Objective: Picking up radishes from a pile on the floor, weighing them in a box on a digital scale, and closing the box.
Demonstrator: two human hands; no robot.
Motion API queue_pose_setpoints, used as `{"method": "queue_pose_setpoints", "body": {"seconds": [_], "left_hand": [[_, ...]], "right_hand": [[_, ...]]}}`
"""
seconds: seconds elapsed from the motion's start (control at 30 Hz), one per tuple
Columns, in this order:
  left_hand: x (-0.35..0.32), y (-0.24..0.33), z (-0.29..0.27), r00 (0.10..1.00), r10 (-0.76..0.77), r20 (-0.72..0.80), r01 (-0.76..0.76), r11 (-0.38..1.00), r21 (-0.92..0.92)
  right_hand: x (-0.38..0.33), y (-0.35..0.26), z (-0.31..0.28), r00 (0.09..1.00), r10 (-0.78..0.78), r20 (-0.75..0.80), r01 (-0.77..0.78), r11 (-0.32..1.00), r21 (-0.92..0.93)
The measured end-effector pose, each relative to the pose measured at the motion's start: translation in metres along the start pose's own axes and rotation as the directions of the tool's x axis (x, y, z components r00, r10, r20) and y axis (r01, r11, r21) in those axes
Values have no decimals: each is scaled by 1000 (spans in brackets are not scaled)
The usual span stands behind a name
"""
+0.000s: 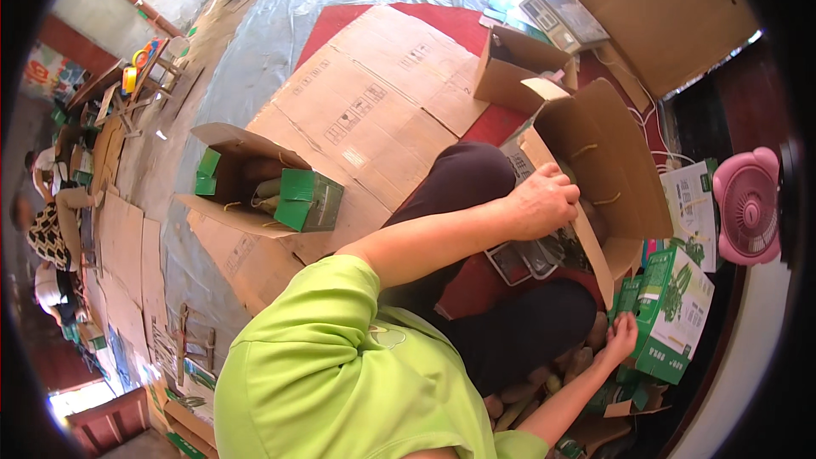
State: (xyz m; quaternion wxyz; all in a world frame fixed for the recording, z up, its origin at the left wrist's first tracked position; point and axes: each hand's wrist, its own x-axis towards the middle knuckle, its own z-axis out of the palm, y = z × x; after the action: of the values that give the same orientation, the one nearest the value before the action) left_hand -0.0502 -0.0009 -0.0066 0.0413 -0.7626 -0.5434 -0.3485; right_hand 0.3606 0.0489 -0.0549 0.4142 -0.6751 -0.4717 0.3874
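Observation:
In front of me stands a large open cardboard box (633, 161), its brown inside showing and rope handles threaded through its walls. My left hand (546, 202) is closed on the upper edge of its near flap. Lower down, my right hand (623, 340) has its fingers bent against a green flap (627, 296) at the box's near end. Beside that hand is a green and white printed carton (676, 314). Several brown, root-like pieces (518, 395) lie below my right leg, partly covered by my arm. What lies inside the large box is mostly hidden.
Left of my legs an open green-flapped box (310, 201) holds long pale pieces. Flattened cardboard (365, 110) covers a blue sheet (255, 59). A pink fan (748, 206) stands at the right, a smaller open box (518, 76) ahead. People (59, 212) sit far left.

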Motion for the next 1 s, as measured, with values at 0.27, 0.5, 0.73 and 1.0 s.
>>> {"method": "queue_pose_setpoints", "body": {"seconds": [0.27,0.5,0.73,1.0], "left_hand": [[-4,7,-20,986,64,-155,-76,994,-77],[-42,-4,-72,939,-82,-335,27,986,-167],[-165,-23,-127,781,-599,-176,579,801,-154],[-316,3,-99,475,-797,374,597,604,528]], "right_hand": [[-2,-50,4,991,-108,81,97,986,133],[-6,-153,66,920,-305,247,266,947,181],[-13,-170,111,867,-306,394,229,946,230],[-7,-117,129,890,-321,322,266,942,204]]}}
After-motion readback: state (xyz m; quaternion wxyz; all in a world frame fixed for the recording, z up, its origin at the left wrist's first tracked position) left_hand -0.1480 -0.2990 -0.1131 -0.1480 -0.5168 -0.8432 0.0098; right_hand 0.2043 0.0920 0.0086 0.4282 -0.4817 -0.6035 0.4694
